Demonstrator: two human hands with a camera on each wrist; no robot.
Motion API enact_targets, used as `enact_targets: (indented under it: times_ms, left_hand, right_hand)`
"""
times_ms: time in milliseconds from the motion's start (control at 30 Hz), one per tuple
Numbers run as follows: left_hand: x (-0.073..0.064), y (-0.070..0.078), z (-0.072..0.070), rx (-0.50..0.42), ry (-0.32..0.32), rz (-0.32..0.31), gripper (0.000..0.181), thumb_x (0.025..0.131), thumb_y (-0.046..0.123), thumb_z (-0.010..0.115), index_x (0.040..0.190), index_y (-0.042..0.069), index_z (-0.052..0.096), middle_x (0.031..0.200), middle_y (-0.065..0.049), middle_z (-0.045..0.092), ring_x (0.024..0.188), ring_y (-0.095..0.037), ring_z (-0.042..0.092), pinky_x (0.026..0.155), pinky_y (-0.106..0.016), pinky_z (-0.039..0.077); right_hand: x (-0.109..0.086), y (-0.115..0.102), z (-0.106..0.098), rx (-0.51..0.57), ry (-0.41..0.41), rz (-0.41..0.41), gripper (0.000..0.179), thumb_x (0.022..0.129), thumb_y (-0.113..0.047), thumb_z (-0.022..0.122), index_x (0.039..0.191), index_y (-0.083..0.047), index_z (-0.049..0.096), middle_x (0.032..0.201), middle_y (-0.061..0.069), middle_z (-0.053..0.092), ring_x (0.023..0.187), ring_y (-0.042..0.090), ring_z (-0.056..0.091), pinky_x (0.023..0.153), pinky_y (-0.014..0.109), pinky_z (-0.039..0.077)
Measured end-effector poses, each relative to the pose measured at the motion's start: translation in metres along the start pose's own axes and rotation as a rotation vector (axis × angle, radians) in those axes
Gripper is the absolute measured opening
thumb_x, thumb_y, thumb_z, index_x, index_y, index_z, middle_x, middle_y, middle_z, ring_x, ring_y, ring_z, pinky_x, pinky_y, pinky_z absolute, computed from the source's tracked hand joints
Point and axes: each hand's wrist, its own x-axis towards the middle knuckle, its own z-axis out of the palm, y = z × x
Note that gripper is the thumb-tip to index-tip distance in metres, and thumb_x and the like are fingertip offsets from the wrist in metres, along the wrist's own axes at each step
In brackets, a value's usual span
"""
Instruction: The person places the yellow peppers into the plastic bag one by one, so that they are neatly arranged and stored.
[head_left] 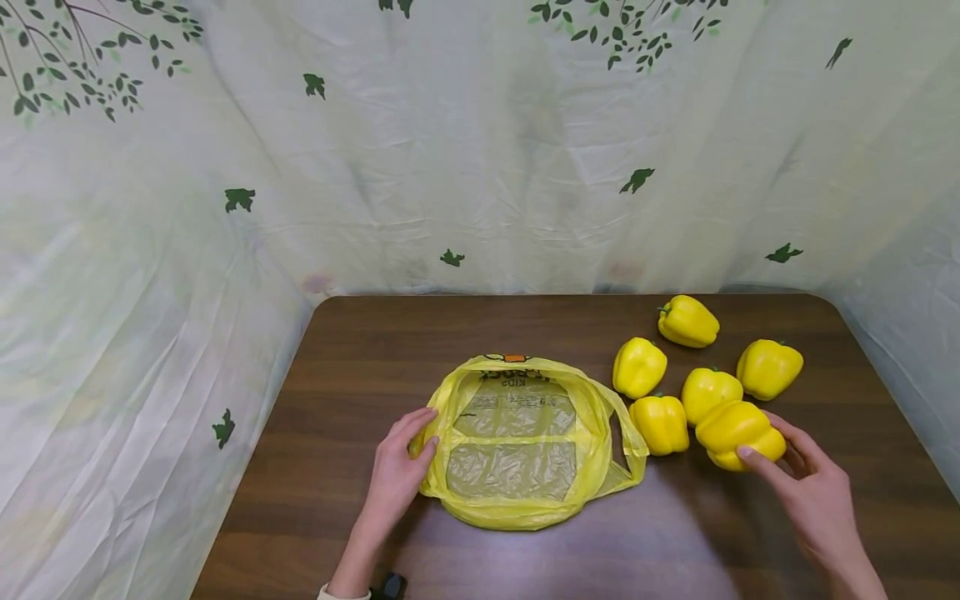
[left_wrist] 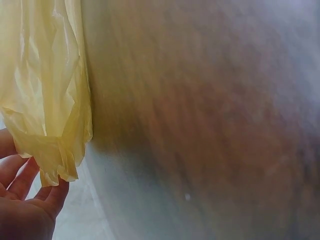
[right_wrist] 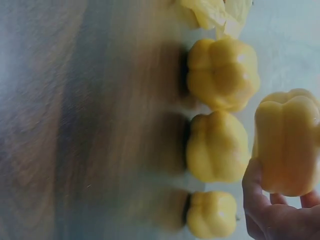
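A yellow plastic bag (head_left: 517, 517) lies on the table with its mouth spread wide, showing a see-through inside with dark print. My left hand (head_left: 401, 462) grips the left edge of the bag between thumb and fingers; the left wrist view has the fingers (left_wrist: 57, 197) at a bunched corner of it. My right hand (head_left: 813, 487) holds a yellow bell pepper (head_left: 738, 435), thumb on its near side; in the right wrist view this pepper (right_wrist: 287, 145) is raised off the table. Several more yellow bell peppers stand or lie close by, such as one (head_left: 660, 425) beside the bag's right handle (head_left: 630, 433).
Farther back on the brown table (head_left: 360, 358) are other peppers, one (head_left: 688, 322) near the far edge and one (head_left: 769, 369) to the right. A pale curtain (head_left: 480, 167) with leaf prints surrounds the table behind and at the sides.
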Motion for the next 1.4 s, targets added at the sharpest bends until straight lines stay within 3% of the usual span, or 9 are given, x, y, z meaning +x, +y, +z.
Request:
enact_targets:
  times_ms: [167, 267, 500, 633, 867, 1100, 1400]
  left_hand:
    - [0.000, 0.000, 0.000, 0.003, 0.000, 0.013, 0.040, 0.084, -0.002, 0.074, 0.122, 0.006, 0.068, 0.128, -0.006, 0.062, 0.122, -0.026, 0.054, 0.103, -0.046, 0.043]
    - [0.000, -0.001, 0.000, 0.005, 0.000, 0.024, 0.040, 0.084, -0.002, 0.074, 0.123, 0.005, 0.068, 0.128, -0.006, 0.062, 0.122, -0.027, 0.054, 0.103, -0.046, 0.043]
    - [-0.001, 0.001, 0.000, 0.006, -0.005, 0.028, 0.040, 0.084, -0.001, 0.074, 0.123, 0.005, 0.067, 0.128, -0.006, 0.062, 0.122, -0.027, 0.054, 0.102, -0.047, 0.044]
    - [-0.001, 0.001, 0.001, 0.008, -0.011, 0.013, 0.040, 0.085, 0.000, 0.074, 0.124, 0.005, 0.067, 0.128, -0.006, 0.061, 0.123, -0.026, 0.054, 0.103, -0.047, 0.043]
    - [-0.001, 0.002, 0.001, 0.006, -0.007, 0.014, 0.040, 0.084, -0.001, 0.074, 0.123, 0.005, 0.067, 0.128, -0.006, 0.062, 0.122, -0.027, 0.054, 0.103, -0.047, 0.043]
    - [-0.001, 0.002, 0.000, 0.006, -0.007, 0.015, 0.041, 0.084, -0.002, 0.074, 0.124, 0.005, 0.067, 0.128, -0.006, 0.061, 0.123, -0.027, 0.053, 0.103, -0.047, 0.043]
    - [-0.002, 0.002, 0.000, 0.013, 0.005, 0.043, 0.042, 0.083, -0.002, 0.074, 0.123, 0.005, 0.067, 0.128, -0.006, 0.062, 0.122, -0.028, 0.054, 0.102, -0.048, 0.043]
  right_hand:
    - [0.001, -0.012, 0.007, -0.118, -0.025, -0.045, 0.059, 0.090, -0.028, 0.073, 0.144, -0.016, 0.051, 0.136, -0.014, 0.052, 0.112, -0.002, 0.047, 0.078, 0.006, 0.044]
    - [0.001, -0.020, 0.012, -0.127, -0.050, -0.070, 0.060, 0.090, -0.030, 0.073, 0.144, -0.016, 0.051, 0.141, -0.006, 0.050, 0.115, 0.002, 0.047, 0.081, 0.005, 0.044]
    - [-0.001, -0.034, 0.028, -0.012, -0.111, -0.229, 0.053, 0.088, -0.011, 0.074, 0.138, -0.009, 0.055, 0.134, -0.006, 0.054, 0.111, 0.001, 0.053, 0.084, 0.008, 0.046]
    - [-0.002, -0.037, 0.038, 0.014, -0.148, -0.281, 0.052, 0.086, -0.006, 0.075, 0.135, -0.004, 0.056, 0.133, -0.006, 0.055, 0.113, 0.002, 0.053, 0.085, 0.010, 0.047]
    - [-0.002, -0.038, 0.054, 0.026, -0.201, -0.287, 0.051, 0.086, -0.007, 0.076, 0.133, -0.003, 0.057, 0.136, -0.001, 0.054, 0.117, 0.002, 0.052, 0.086, 0.012, 0.048]
    - [-0.005, -0.044, 0.072, 0.086, -0.270, -0.311, 0.052, 0.085, -0.005, 0.076, 0.132, -0.005, 0.057, 0.140, 0.013, 0.051, 0.115, 0.007, 0.054, 0.084, 0.018, 0.052]
    - [-0.012, -0.053, 0.088, 0.092, -0.354, -0.270, 0.053, 0.086, -0.013, 0.077, 0.134, -0.006, 0.056, 0.143, 0.010, 0.046, 0.115, 0.005, 0.054, 0.087, 0.017, 0.050]
